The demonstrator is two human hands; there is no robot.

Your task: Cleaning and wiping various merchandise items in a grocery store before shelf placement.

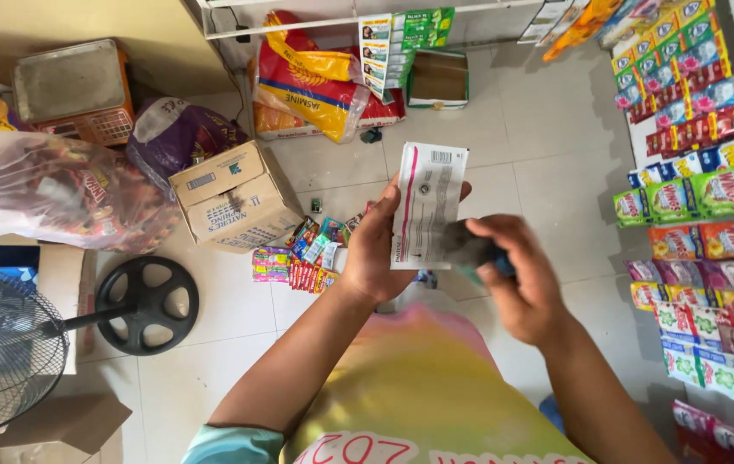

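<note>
Now left hand (373, 253) grips white sachet strip (427, 206); right hand (517, 275) clasps dark tool (470, 249)

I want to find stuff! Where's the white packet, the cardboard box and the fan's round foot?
white packet (425, 202), head view, middle of its printed back.
cardboard box (234, 196), head view, its top flap.
fan's round foot (147, 305), head view, the black hub.

The right hand (521, 279) hides most of a dark, blurred object (470, 249), perhaps a stapler. The fan (2, 348) is cut off at the left edge, and the small packets (302, 258) on the floor are too small to identify.
</note>
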